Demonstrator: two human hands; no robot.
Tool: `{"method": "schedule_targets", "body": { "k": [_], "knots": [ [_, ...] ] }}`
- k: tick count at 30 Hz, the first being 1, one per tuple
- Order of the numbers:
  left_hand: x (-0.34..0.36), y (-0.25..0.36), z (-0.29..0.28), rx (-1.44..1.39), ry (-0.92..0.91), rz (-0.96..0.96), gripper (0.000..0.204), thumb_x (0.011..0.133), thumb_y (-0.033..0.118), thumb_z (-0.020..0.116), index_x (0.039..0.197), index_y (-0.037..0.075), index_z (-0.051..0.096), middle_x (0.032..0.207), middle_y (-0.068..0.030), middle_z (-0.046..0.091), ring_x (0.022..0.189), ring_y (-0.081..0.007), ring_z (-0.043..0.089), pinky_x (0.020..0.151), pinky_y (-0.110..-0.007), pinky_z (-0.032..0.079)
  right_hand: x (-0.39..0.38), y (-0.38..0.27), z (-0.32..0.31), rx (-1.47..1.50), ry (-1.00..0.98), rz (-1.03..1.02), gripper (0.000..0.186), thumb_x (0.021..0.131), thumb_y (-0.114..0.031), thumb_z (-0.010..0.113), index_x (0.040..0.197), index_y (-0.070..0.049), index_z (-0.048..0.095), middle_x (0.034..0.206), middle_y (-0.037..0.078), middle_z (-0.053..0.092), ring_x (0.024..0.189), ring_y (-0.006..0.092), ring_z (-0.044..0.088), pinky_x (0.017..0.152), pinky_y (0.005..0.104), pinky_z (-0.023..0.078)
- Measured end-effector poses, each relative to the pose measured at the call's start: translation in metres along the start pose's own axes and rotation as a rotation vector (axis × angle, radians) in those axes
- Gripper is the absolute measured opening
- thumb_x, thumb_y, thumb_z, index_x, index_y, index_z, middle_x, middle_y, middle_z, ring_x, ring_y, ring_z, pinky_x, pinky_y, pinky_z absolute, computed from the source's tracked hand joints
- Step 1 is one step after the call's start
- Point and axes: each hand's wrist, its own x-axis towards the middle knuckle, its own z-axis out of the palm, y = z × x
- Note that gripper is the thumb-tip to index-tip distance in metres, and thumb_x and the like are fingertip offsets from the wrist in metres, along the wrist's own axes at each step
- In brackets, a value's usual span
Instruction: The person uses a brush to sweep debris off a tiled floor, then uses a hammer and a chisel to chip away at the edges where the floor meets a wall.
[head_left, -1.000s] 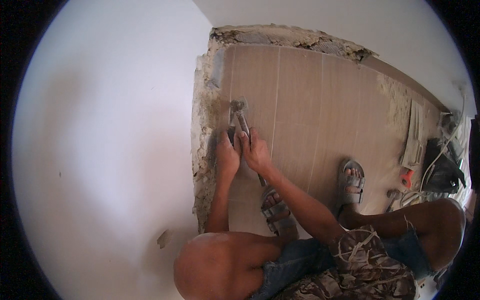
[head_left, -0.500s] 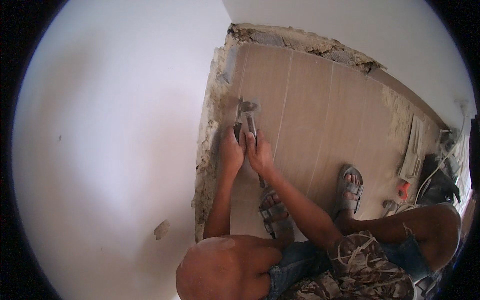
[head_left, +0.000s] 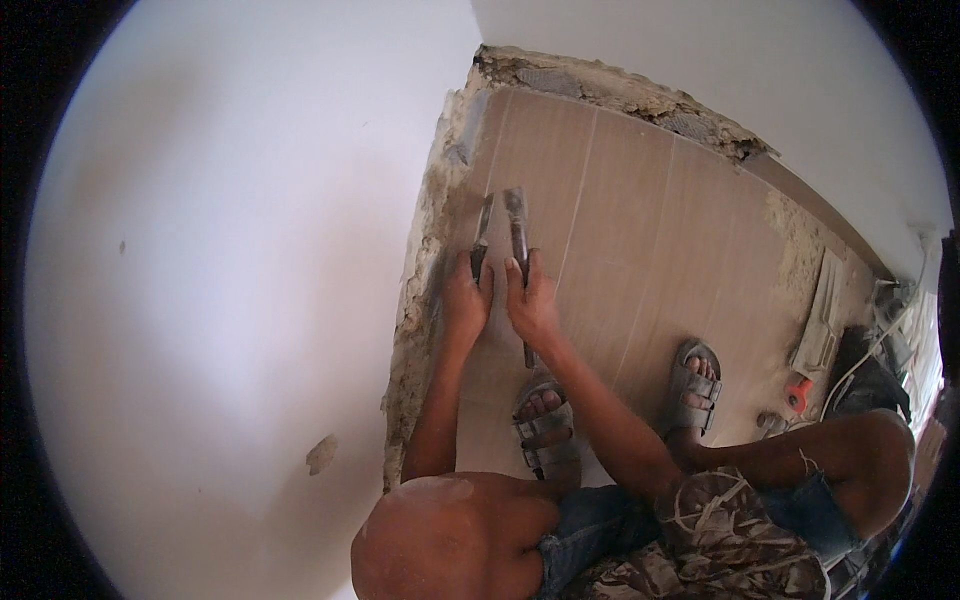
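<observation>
Holding | hammer (head_left: 518,230): through right grip (head_left: 531,303) | bladed tool (head_left: 486,218): jutting beyond left grip (head_left: 466,303)

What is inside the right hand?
The right hand grips a hammer: its upper part shows beyond the hand, its handle end below. The gripped middle is mostly covered.

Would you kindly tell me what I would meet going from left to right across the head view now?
Left wall, chipped edge, blade tool, hammer, right sandal, red item, black item.
</observation>
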Motion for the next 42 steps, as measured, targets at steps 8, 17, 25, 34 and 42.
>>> {"method": "schedule_targets", "body": {
  "k": [8,17,25,34,42],
  "knots": [
    [-0.007,-0.001,-0.002,0.044,-0.047,-0.100,0.031,0.096,0.025,0.054,0.107,-0.004,0.056,0.090,-0.0307,0.063,0.085,-0.0486,0.062,0.069,-0.051,0.049,-0.011,0.003,0.002,0.040,-0.006,0.011,0.033,0.102,-0.030,0.045,0.106,0.003,0.048,0.067,0.028,0.054,0.065,0.0494,0.057,0.056,0.0488,0.043],
    [-0.004,0.001,-0.001,0.009,-0.054,-0.080,0.029,0.096,0.023,0.055,0.106,-0.005,0.055,0.091,-0.0313,0.062,0.087,-0.0498,0.061,0.071,-0.051,0.048,0.001,0.010,0.007,-0.095,-0.084,-0.040,0.041,0.102,-0.032,0.045,0.110,0.008,0.048,0.071,0.031,0.056,0.070,0.0500,0.061,0.057,0.0507,0.045],
    [-0.006,-0.009,-0.003,0.015,0.012,-0.032,0.030,0.096,0.023,0.055,0.106,-0.004,0.056,0.097,-0.0314,0.063,0.093,-0.0496,0.061,0.075,-0.050,0.049,-0.011,-0.007,0.006,-0.028,-0.079,0.038,0.039,0.102,-0.035,0.044,0.103,0.004,0.050,0.073,0.030,0.058,0.071,0.0491,0.062,0.060,0.0505,0.045],
    [-0.012,0.016,-0.016,0.007,-0.187,-0.282,0.037,0.099,0.026,0.051,0.123,-0.002,0.055,0.113,-0.0286,0.062,0.106,-0.0459,0.060,0.089,-0.046,0.048,-0.018,0.002,0.002,0.011,-0.047,0.078,0.038,0.101,-0.033,0.046,0.104,0.005,0.050,0.081,0.034,0.058,0.079,0.0529,0.059,0.065,0.0530,0.045],
    [-0.014,0.001,-0.006,0.020,-0.154,-0.221,0.039,0.099,0.027,0.052,0.124,-0.002,0.054,0.113,-0.0283,0.063,0.107,-0.0452,0.060,0.088,-0.046,0.048,-0.015,0.011,0.008,-0.034,-0.052,-0.006,0.036,0.100,-0.030,0.048,0.103,0.006,0.051,0.078,0.034,0.057,0.075,0.0527,0.058,0.061,0.0514,0.044]
  ]
}}
